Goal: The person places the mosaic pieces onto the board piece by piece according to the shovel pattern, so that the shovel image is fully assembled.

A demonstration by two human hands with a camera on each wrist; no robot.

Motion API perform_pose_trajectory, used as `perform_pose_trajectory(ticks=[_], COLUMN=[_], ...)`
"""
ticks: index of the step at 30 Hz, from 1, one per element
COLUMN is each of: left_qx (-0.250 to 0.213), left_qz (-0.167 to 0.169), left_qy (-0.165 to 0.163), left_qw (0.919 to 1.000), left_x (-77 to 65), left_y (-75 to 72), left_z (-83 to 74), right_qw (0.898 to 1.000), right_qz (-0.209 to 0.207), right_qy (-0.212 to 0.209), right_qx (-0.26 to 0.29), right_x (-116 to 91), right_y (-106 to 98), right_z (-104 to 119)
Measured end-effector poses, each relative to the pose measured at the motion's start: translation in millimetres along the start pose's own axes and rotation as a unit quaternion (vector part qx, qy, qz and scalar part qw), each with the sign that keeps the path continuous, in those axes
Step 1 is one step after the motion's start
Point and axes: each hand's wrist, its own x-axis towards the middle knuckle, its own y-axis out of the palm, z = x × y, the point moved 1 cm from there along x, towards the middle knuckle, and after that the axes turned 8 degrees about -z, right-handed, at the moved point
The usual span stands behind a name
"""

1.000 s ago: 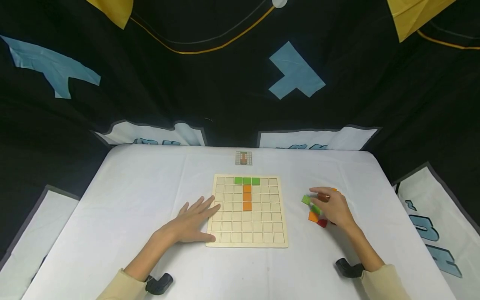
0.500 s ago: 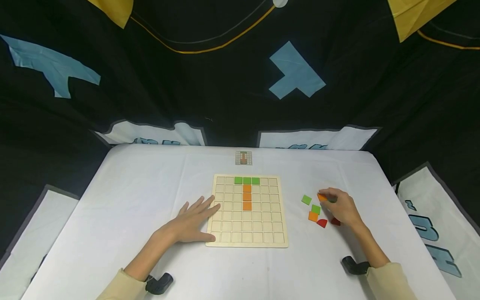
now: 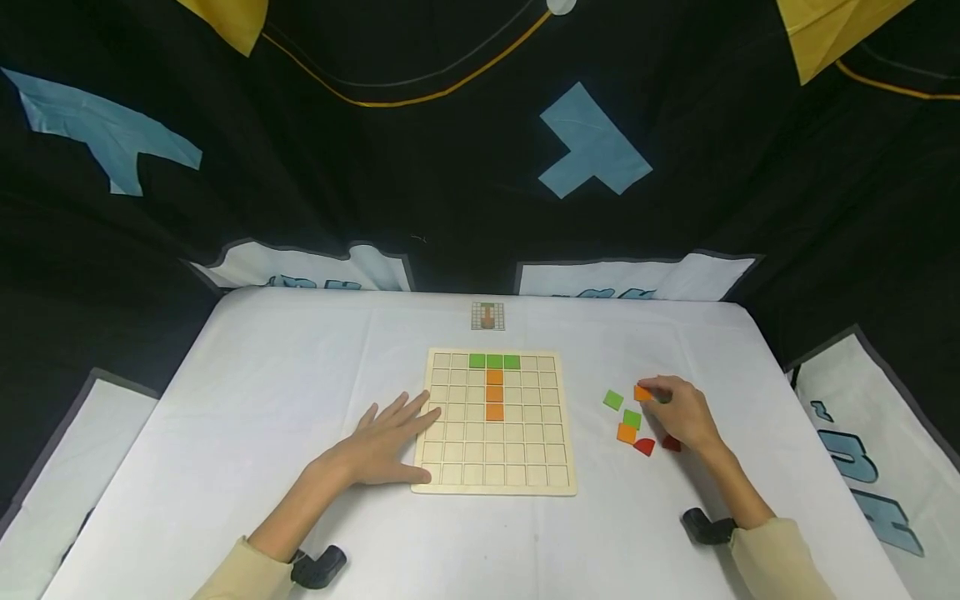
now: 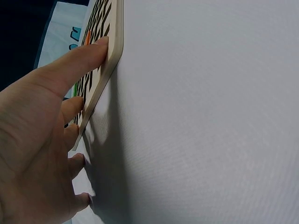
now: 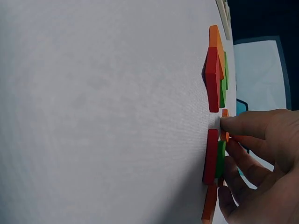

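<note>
My left hand (image 3: 386, 446) lies with spread fingers across the left edge of a wooden grid board (image 3: 465, 477). In the left wrist view, the thumb (image 4: 91, 56) presses the board's rim. The board holds a row of green square tiles (image 3: 494, 362) at its far side and a column of orange squares (image 3: 494, 394) below. To the right, my right hand (image 3: 681, 412) pinches an orange tile (image 3: 642, 392) between thumb and fingers, low at the table. Around it lie green squares (image 3: 612, 400), another orange square (image 3: 626, 433) and red curved-edged pieces (image 3: 643, 447).
A small pattern card (image 3: 487, 317) lies beyond the board on the white-covered table (image 3: 300, 350). In the right wrist view, a green piece (image 5: 220, 159) and an orange-brown piece (image 5: 210, 205) lie beneath the right hand. A black curtain (image 3: 450, 183) hangs behind the table.
My right hand has shifted slightly right and back from over the loose pieces, and its fingers now pinch the orange tile. The left hand has stayed put.
</note>
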Motion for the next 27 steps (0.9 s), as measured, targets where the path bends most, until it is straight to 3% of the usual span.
perform_pose_trajectory(ticks=[10, 27], left_qx=[0.002, 0.006], left_qz=[-0.001, 0.001], left_qy=[0.003, -0.006], left_qw=[1.0, 1.0], left_x=[0.5, 1.0], left_y=[-0.3, -0.9], left_z=[-0.6, -1.9], right_qw=[1.0, 0.991], right_qz=[0.0, 0.03], right_qy=[-0.026, -0.107], right_qx=[0.006, 0.07], right_x=[-3, -25], right_y=[4, 45], right_z=[20, 100])
